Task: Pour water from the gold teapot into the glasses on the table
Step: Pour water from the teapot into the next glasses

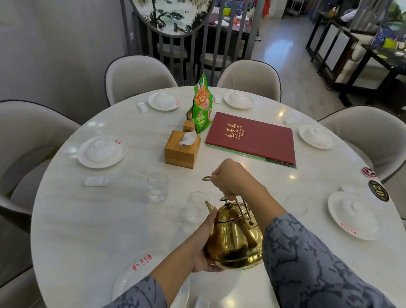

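The gold teapot (pixel 234 238) hangs above the near middle of the round white table (pixel 94 219), tilted with its spout toward a clear glass (pixel 196 206). My right hand (pixel 230 177) is closed on the teapot's handle from above. My left hand (pixel 204 245) cups the pot's left side and bottom. A second glass (pixel 156 186), holding some water, stands to the left of the first. A third glass (pixel 296 205) stands to the right, beyond my right forearm. The spout tip sits at the rim of the middle glass; no stream of water is visible.
A wooden tissue box (pixel 181 149), a green snack bag (pixel 201 106) and a red menu (pixel 253 138) lie past the glasses. Plates with upturned bowls (pixel 101 151) ring the table edge, one plate (pixel 139 272) under my left forearm. Grey chairs (pixel 4 145) surround the table.
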The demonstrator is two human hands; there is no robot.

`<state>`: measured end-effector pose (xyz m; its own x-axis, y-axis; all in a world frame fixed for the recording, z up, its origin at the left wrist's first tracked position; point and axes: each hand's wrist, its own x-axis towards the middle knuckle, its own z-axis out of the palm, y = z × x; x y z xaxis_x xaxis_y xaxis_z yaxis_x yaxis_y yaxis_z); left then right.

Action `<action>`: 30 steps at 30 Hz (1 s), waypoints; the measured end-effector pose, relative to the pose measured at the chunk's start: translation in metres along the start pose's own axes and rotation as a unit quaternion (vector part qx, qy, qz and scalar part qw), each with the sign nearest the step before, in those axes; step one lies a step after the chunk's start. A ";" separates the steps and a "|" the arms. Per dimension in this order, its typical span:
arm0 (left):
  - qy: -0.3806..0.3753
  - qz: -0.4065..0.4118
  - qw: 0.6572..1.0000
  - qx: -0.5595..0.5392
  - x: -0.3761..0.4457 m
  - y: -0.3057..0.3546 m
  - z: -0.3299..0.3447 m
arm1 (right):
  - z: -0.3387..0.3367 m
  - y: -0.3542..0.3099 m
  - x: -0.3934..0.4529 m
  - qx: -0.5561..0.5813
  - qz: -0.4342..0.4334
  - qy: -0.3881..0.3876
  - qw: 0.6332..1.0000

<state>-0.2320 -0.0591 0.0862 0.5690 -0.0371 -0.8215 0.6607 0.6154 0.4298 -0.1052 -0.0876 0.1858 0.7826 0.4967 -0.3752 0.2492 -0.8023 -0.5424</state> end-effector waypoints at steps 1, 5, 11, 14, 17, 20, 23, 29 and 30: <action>-0.001 -0.001 1.000 -0.002 0.000 0.000 0.000 | -0.001 -0.001 0.000 -0.002 0.000 0.000 1.000; -0.001 0.000 1.000 -0.005 0.000 0.002 0.001 | -0.005 -0.004 0.000 -0.006 -0.002 -0.005 1.000; -0.005 0.003 1.000 -0.009 0.002 0.003 0.002 | -0.008 -0.006 -0.001 -0.010 -0.008 -0.009 1.000; -0.006 0.006 1.000 -0.009 0.004 0.002 0.002 | -0.009 -0.006 0.000 -0.015 -0.005 -0.009 1.000; -0.011 0.008 1.000 -0.004 0.008 0.002 0.001 | -0.008 -0.004 0.002 -0.012 0.001 -0.009 1.000; -0.009 0.016 1.000 0.011 0.014 -0.001 -0.002 | -0.004 0.002 0.001 -0.009 0.009 0.002 1.000; -0.005 0.023 0.999 0.030 0.018 -0.003 -0.005 | -0.001 0.012 -0.005 -0.001 0.000 0.022 1.000; 0.016 0.061 0.996 0.070 0.027 -0.010 -0.012 | 0.011 0.037 -0.019 0.058 -0.038 0.067 0.995; 0.019 0.071 0.995 0.074 0.028 -0.012 -0.012 | 0.013 0.040 -0.022 0.069 -0.043 0.071 0.994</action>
<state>-0.2298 -0.0574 0.0534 0.6449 0.0736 -0.7607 0.6408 0.4902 0.5908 -0.1196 -0.1267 0.1628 0.8372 0.5018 -0.2175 0.2457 -0.7003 -0.6702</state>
